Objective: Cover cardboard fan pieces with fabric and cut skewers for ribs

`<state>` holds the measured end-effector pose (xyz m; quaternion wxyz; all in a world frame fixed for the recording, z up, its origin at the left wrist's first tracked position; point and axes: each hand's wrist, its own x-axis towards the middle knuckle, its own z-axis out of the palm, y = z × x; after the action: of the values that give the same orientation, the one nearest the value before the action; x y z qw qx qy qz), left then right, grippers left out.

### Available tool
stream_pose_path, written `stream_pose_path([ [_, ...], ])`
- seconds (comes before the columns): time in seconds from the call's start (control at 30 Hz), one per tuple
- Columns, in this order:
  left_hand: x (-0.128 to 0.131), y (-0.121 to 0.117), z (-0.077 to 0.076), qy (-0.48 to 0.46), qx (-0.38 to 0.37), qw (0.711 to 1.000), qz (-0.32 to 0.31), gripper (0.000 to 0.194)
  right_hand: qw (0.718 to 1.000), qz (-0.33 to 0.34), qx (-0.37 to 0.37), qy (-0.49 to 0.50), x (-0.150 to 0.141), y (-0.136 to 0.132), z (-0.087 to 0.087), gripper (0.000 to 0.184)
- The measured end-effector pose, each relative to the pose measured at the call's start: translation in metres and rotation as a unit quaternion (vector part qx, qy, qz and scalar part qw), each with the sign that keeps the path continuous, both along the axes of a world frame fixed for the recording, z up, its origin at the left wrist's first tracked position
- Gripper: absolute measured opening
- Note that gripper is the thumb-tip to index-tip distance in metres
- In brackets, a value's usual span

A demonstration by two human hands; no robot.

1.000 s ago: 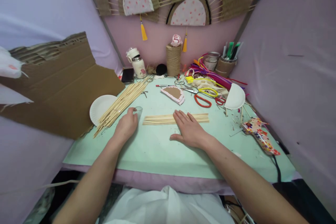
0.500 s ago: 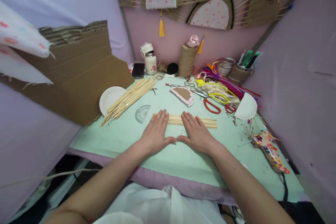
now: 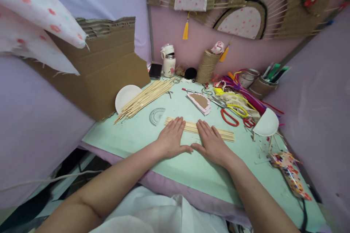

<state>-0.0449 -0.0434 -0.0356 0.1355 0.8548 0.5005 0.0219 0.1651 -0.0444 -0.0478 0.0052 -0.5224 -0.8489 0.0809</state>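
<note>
Shifted since a second ago: left hand (image 3: pixel 172 141), off the clear half-round plastic protractor (image 3: pixel 154 116) and onto the flat row of thin pale wooden sticks (image 3: pixel 190 127). Find right hand (image 3: pixel 213 143) laid across the same row, fingers straight, thumbs almost meeting; both flat, clamped on nothing, likely pressing loose sticks level on the mint-green tabletop (image 3: pixel 131 138). Note protractor lying just beyond the row's left end, seemingly within easy reach. Farther, see a heaped bundle of long pale sticks (image 3: pixel 146 100) overlapping a round white paper plate (image 3: pixel 123 96), perhaps as supply; rightward, pink-edged brown half-round piece (image 3: pixel 200 102), apparently set aside.
</note>
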Motion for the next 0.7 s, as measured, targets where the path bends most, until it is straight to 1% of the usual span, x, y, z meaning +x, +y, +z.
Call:
stream_pose_path([
  [0.17, 0.000, 0.000, -0.003, -0.002, 0.013, 1.000, -0.003, 0.111, 1.000, -0.010, 0.010, 0.007, -0.006, -0.001, 0.013, 0.082],
  [0.3, -0.001, 0.000, -0.004, -0.001, 0.022, 1.000, -0.005, 0.108, 1.000, 0.024, 0.000, 0.014, -0.021, 0.002, 0.021, 0.081],
  [0.43, -0.001, 0.000, -0.006, -0.008, 0.029, 1.000, -0.002, 0.104, 0.999, 0.039, -0.030, 0.020, -0.034, 0.007, 0.018, 0.083],
  [0.57, 0.000, 0.001, -0.006, -0.010, 0.023, 1.000, -0.003, 0.104, 0.998, 0.036, -0.054, 0.026, -0.037, 0.010, 0.014, 0.085],
  [0.7, -0.001, 0.002, -0.005, -0.005, 0.016, 1.000, -0.007, 0.107, 0.998, 0.038, -0.045, 0.023, -0.036, 0.009, 0.010, 0.086],
])
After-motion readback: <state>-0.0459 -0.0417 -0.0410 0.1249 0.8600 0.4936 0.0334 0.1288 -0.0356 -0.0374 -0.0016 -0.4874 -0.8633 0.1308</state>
